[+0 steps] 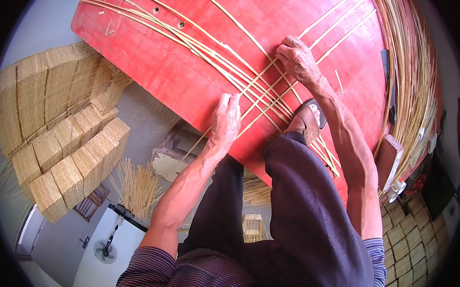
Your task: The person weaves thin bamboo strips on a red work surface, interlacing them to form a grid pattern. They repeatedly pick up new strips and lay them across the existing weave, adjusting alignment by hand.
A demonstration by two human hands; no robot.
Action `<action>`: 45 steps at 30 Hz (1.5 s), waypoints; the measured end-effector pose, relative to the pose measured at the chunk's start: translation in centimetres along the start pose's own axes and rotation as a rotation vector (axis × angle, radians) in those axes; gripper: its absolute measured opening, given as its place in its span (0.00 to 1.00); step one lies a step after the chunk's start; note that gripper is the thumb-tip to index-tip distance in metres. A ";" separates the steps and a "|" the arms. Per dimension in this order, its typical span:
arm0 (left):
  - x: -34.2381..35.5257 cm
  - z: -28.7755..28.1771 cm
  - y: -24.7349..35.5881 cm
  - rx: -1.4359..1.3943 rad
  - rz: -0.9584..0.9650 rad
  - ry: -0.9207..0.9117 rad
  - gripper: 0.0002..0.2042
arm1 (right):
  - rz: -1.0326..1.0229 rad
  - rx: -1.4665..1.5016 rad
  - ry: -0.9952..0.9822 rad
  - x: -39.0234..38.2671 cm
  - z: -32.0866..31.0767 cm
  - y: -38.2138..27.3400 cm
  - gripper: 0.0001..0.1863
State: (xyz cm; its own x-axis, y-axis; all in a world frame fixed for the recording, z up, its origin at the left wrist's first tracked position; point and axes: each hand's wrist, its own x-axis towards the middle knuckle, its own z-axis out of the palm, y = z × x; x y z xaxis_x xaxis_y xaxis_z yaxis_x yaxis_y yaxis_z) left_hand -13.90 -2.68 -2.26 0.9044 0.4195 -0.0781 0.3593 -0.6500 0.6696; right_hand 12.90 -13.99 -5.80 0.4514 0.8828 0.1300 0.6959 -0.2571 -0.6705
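Several thin bamboo strips lie on a red board, crossing other strips at a slant in a loose lattice. My left hand is closed on one bamboo strip near the board's near-left edge. That strip's tail sticks out below the hand, past the edge. Farther right, the fingers of my right hand pinch the same strip beyond the crossings. A brown sandal on my foot rests over the near ends of the lengthwise strips. The fingertips' exact hold is partly hidden.
Long loose strips are heaped along the board's right side, beside a dark flat bar and a brown block. Stacked woven bamboo bundles stand at left. Cut strips lie on the floor near a small stool.
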 end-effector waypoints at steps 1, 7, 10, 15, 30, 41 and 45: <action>0.0 0.0 -0.1 -0.005 -0.010 -0.017 0.14 | -0.005 -0.001 0.000 0.1 -0.1 0.1 0.05; 0.0 0.1 -0.5 -0.015 -0.012 -0.057 0.16 | -0.003 -0.034 -0.014 0.0 -0.2 0.0 0.04; 0.0 0.1 -0.6 0.001 -0.004 -0.080 0.16 | -0.017 -0.019 -0.007 0.1 -0.3 0.2 0.04; -0.3 0.4 -0.8 0.073 0.021 -0.120 0.16 | -0.021 -0.023 -0.021 0.0 -0.4 0.3 0.04; 0.6 -0.4 -0.4 0.081 -0.066 -0.234 0.14 | -0.050 -0.019 -0.053 0.3 -0.9 0.2 0.05; 9.4 -4.0 -3.0 0.012 0.154 -0.124 0.04 | 0.798 -0.265 0.295 -11.1 -6.0 -5.8 0.10; 10.1 -3.0 -4.0 -0.048 0.168 -0.234 0.05 | 1.224 -0.022 0.064 -27.9 -2.9 -5.9 0.18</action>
State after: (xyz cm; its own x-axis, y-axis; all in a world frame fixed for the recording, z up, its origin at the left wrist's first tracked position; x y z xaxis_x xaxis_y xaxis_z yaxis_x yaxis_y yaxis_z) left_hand -6.93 6.11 -3.51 0.9808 0.1470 -0.1278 0.1937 -0.6649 0.7214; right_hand -2.20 -38.24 -3.39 0.8402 0.0337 -0.5412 -0.1974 -0.9106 -0.3632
